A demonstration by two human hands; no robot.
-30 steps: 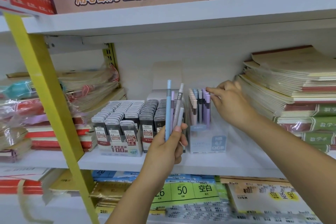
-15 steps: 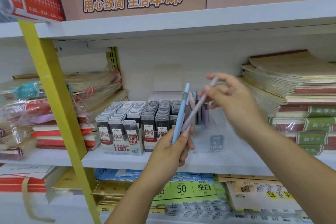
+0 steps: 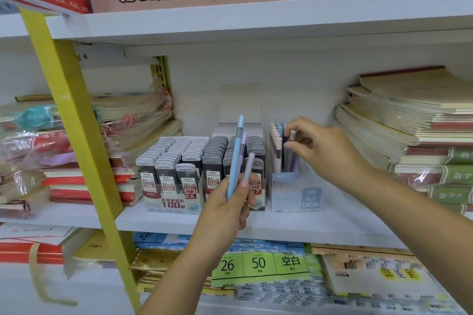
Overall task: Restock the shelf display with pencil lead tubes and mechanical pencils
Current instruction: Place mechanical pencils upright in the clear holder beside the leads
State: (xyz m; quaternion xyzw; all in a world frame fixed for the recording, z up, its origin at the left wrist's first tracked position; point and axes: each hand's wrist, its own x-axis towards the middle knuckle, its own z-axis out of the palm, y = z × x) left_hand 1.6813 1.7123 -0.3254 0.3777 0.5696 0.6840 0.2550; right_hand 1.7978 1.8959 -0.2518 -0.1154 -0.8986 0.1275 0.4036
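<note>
Head view.

1. My left hand [image 3: 230, 202] is curled round the lower ends of three pencils and holds them upright in front of the shelf [image 3: 320, 225]. The blue pencil [image 3: 236, 156] reaches highest. The purple pencil [image 3: 244, 141] stands just behind it. The lilac pencil [image 3: 249, 167] is the shortest and lies against my thumb side.
2. My right hand [image 3: 327, 153] pinches the top of a grey pencil [image 3: 292, 135] between thumb and forefinger; the other fingers are loosely curled. This pencil stands upright in the clear box [image 3: 294, 195], at the right end of the row [image 3: 277, 151] of pencils already standing there.
3. The box sits on the shelf, just right of the lead tubes [image 3: 179, 161].
4. The lead tubes stand in packed rows in their trays [image 3: 174, 203], labelled 0.5 and 0.7.
5. Notebooks [image 3: 409, 123] are stacked at the right of the shelf. A yellow post [image 3: 71, 123] crosses the view at the left.
</note>
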